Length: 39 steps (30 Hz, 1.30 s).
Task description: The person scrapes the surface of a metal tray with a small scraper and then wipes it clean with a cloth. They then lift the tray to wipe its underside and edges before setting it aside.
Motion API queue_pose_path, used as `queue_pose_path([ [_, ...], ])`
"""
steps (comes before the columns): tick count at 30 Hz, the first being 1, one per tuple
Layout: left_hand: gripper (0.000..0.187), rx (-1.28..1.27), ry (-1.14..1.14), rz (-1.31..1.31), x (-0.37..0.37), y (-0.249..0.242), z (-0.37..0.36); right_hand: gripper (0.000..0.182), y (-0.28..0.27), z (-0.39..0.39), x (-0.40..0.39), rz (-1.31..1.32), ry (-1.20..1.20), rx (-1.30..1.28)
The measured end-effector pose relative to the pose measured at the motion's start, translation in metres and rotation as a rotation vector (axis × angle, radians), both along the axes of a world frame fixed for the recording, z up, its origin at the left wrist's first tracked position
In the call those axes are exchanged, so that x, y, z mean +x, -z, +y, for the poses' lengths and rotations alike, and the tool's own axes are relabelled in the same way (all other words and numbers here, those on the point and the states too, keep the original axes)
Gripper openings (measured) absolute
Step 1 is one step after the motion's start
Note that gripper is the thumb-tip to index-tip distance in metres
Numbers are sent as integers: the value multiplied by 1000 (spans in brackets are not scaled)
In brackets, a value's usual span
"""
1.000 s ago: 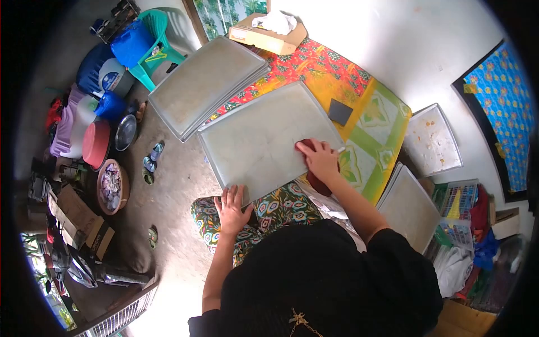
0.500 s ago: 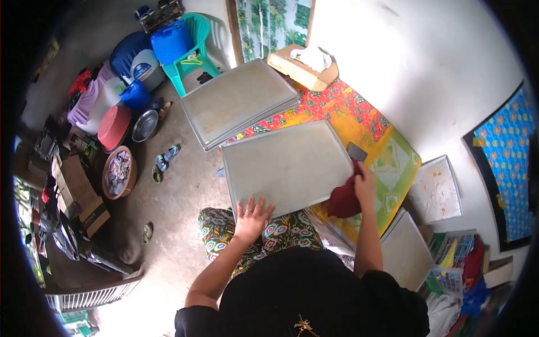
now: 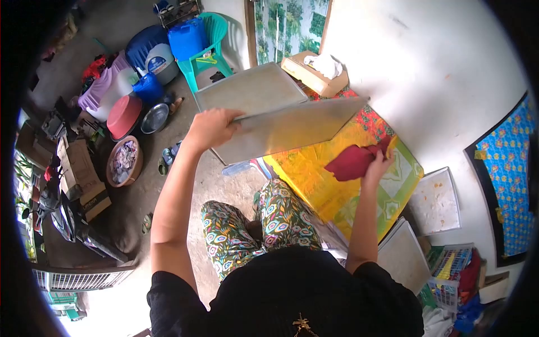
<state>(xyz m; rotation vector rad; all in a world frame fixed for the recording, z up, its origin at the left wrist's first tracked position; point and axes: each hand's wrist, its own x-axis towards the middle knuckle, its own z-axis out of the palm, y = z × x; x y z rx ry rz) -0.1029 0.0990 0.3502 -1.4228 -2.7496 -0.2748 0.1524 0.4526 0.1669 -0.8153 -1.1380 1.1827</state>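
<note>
My left hand (image 3: 215, 130) grips the near left edge of a metal tray (image 3: 297, 130), which is raised and tilted, its face turned toward me. Behind it lies a stack of similar trays (image 3: 252, 87), partly hidden by the raised one. My right hand (image 3: 379, 167) is closed on a dark red cloth (image 3: 351, 163), held over the yellow and green part of the table covering (image 3: 314, 180). The tray's far right corner is near the wall side of the table, away from my right hand.
A cardboard box (image 3: 314, 73) with white cloth stands at the table's far end. Left on the floor are a basin of clothes (image 3: 124, 163), slippers and a green chair (image 3: 216, 45). More trays (image 3: 404, 255) lean at the right, near plastic baskets (image 3: 446, 286).
My left hand has taken hold of the tray and lifted it up and away, tilting it over the stack. My right hand has moved slightly away from me with the red cloth.
</note>
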Motion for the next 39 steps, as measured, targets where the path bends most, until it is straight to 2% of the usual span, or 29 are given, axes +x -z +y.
queue_pose_path([
  [1,33,103,4,49,-10,6,7,50,8,7,-19,83,-40,-6],
  [2,35,206,10,99,-16,9,10,46,21,20,-39,-9,-1,116],
  [3,37,217,-26,116,-15,7,15,44,-3,0,-59,29,13,36],
  [5,43,239,-94,145,-9,3,29,44,8,14,-104,87,-7,82],
  [6,47,281,-84,191,-18,12,31,47,6,17,-127,53,12,94],
  [9,49,327,-58,118,-20,9,35,58,-14,6,-183,-87,81,47],
  [12,50,362,-59,86,-30,15,34,59,-61,-52,-199,-369,164,326],
  [13,51,382,-59,82,-34,17,34,56,-85,-90,-201,-357,63,295],
  [15,52,414,-56,63,-38,22,34,57,-82,-140,-223,-381,63,524],
  [16,52,377,-90,58,-38,21,34,57,-78,-167,-228,-437,-13,562],
  [18,51,302,-149,46,-37,17,39,54,-57,-202,-240,-319,7,949],
  [19,51,334,-156,48,-40,19,42,51,-54,-219,-238,-339,-51,1024],
  [21,50,393,-171,50,-44,22,44,49,-51,-222,-236,-356,-109,1074],
  [22,49,342,-189,56,-46,23,44,49,-51,-216,-236,-392,-104,1090],
  [24,49,377,-169,163,-44,26,46,49,-57,-186,-234,-466,-91,1127],
  [27,48,389,-141,231,-44,31,45,53,-71,-133,-233,-436,43,814],
  [29,47,361,-135,243,-43,30,48,53,-72,-105,-232,-410,145,699],
  [32,45,329,-145,261,-30,22,59,52,-71,-128,-228,-400,97,698],
  [33,44,339,-144,278,-30,21,63,49,-60,-143,-229,-355,-28,817],
  [34,43,346,-139,296,-29,20,67,47,-54,-160,-228,-404,-29,954],
  [35,43,370,-109,299,-29,19,70,47,-59,-175,-220,-334,-122,1080],
  [37,42,413,-53,303,-27,18,71,49,-53,-177,-214,-419,-159,1120],
  [39,37,407,-56,340,-23,17,73,51,-57,-159,-216,-341,-91,1049],
])
